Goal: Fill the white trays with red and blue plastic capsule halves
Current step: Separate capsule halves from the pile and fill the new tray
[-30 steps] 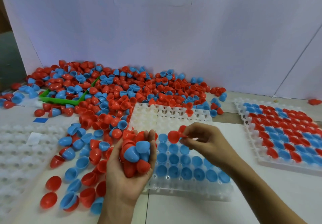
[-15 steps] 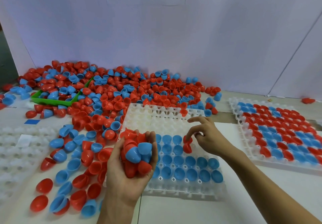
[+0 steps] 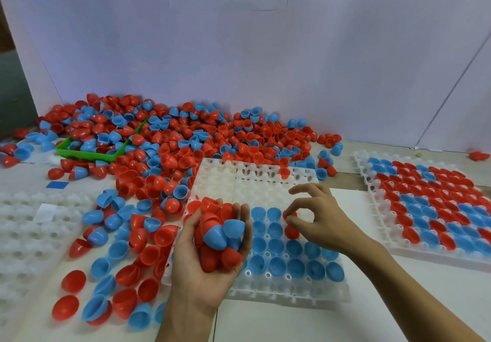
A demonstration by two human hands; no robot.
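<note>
My left hand point(image 3: 196, 270) grips a handful of red and blue capsule halves point(image 3: 220, 235), palm up, over the left edge of the middle white tray point(image 3: 260, 192). The tray's near rows hold blue halves point(image 3: 295, 248); its far rows are bare. My right hand point(image 3: 321, 219) hovers over the tray and pinches a red half point(image 3: 288, 214) between thumb and index finger. Just below that one, another red half point(image 3: 291, 232) sits in a cell among the blue ones.
A big heap of red and blue halves point(image 3: 212, 139) lies behind the tray, partly burying a green tray point(image 3: 87, 154). Loose halves point(image 3: 119, 262) are scattered at the left. An empty white tray point(image 3: 24, 222) is far left; a filled white tray point(image 3: 372, 171) is right.
My right hand went from beside the handful down to the middle tray. A red half now sits in a cell there. My left hand has kept its handful almost still.
</note>
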